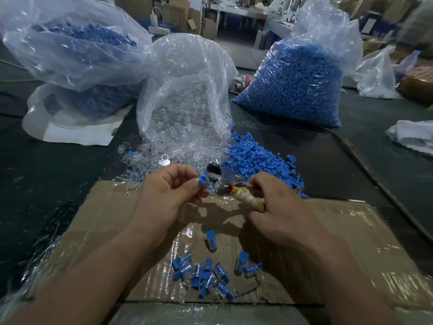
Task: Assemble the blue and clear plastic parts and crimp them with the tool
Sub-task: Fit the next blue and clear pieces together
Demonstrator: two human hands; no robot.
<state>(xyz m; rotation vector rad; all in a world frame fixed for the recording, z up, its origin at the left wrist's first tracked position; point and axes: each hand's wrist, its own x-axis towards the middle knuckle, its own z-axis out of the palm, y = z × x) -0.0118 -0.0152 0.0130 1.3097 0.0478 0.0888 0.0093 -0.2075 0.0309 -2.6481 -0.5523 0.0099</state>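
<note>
The left hand pinched a small blue part between thumb and fingertips, holding it up just beside the metal head of the tool. The right hand was curled round the tool's cloth-wrapped handle. Whether a clear part was already fitted to the blue one was hard to tell, as the fingers hid most of it.

Such a part looked very light, stiff and smooth, so it would likely slip from a loose pinch. The clear shell was probably brittle under too hard a squeeze. It seemed best to hold the part by the sides of the blue cap, leaving the other end free for the tool to bite.

Nothing lay between the part and the tool. Close behind them a loose heap of blue parts touched the clear parts spilling from an open bag onto the desk. Below the hands, finished pieces lay scattered on taped cardboard, where a dropped part could easily be lost among them. A full bag of blue parts stood further back on the right.
</note>
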